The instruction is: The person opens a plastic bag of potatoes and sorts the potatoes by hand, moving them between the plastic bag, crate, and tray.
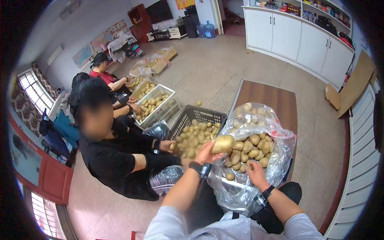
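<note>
My left hand point(207, 154) is closed around a large, smooth, pale potato point(223, 144), raised between the dark crate and the plastic bag. My right hand point(256, 175) reaches over the near edge of the heap of potatoes point(253, 149) in the bag. Its fingers are slightly bent and apart, touching or just above the potatoes; no held potato can be made out. The clear plastic bag point(232, 196) lies spread open around the heap. A single small potato point(230, 176) sits on its near side, left of my right hand.
Left of the bag, a dark slatted crate point(214, 115) holds many potatoes. A co-worker in black point(116, 160) has a hand at this crate. Farther back, other people sit by a white crate point(165, 88) of potatoes. A brown board point(266, 94) lies beyond the bag; white cabinets point(288, 34) line the back.
</note>
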`<action>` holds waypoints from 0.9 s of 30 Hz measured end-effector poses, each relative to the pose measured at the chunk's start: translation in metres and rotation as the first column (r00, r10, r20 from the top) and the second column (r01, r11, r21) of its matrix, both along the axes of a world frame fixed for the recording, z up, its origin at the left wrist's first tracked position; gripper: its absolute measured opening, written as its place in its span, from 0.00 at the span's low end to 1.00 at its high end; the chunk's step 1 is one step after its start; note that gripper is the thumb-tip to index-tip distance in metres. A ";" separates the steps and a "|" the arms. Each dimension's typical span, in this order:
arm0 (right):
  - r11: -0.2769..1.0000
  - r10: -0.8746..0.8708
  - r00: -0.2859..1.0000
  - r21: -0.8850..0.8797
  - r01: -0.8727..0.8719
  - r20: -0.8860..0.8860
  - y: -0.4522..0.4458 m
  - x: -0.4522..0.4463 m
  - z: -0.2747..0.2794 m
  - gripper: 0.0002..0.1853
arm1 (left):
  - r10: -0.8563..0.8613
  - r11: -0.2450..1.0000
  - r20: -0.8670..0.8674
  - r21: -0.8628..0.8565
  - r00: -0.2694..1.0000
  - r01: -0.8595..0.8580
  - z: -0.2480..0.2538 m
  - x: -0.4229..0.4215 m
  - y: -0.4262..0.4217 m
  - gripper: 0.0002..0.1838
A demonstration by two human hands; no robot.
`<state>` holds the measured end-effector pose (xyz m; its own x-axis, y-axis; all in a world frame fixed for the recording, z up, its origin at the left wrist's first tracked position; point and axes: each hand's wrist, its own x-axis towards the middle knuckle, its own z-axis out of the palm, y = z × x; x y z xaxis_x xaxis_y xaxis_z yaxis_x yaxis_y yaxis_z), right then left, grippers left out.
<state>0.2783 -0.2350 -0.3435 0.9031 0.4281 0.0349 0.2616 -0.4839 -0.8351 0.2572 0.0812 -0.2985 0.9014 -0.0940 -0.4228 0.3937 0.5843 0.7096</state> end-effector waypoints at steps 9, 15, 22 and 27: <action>0.905 0.000 0.993 -0.423 0.050 0.117 -0.007 -0.012 0.020 0.29 | 0.684 0.729 -0.003 -0.046 0.730 -0.683 -0.020 -0.004 0.033 0.26; 0.896 0.068 0.974 -0.442 0.036 0.217 -0.005 -0.013 0.022 0.29 | 0.768 0.640 0.002 0.008 0.641 -0.768 -0.056 -0.003 0.052 0.20; 0.861 0.099 0.945 -0.503 0.076 0.313 -0.004 -0.008 0.012 0.23 | 0.278 -0.224 0.299 0.944 0.913 -0.241 -0.107 -0.007 0.073 0.26; 0.880 0.107 0.922 -0.467 0.086 0.372 -0.005 -0.008 0.010 0.20 | 0.076 -0.497 0.040 0.868 0.996 0.003 -0.076 -0.021 0.076 0.23</action>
<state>0.2699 -0.2402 -0.3340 0.8562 0.4899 0.1641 0.5150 -0.7838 -0.3471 0.2361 0.1572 -0.3744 0.8613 0.4809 0.1636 0.4552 -0.8737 0.1716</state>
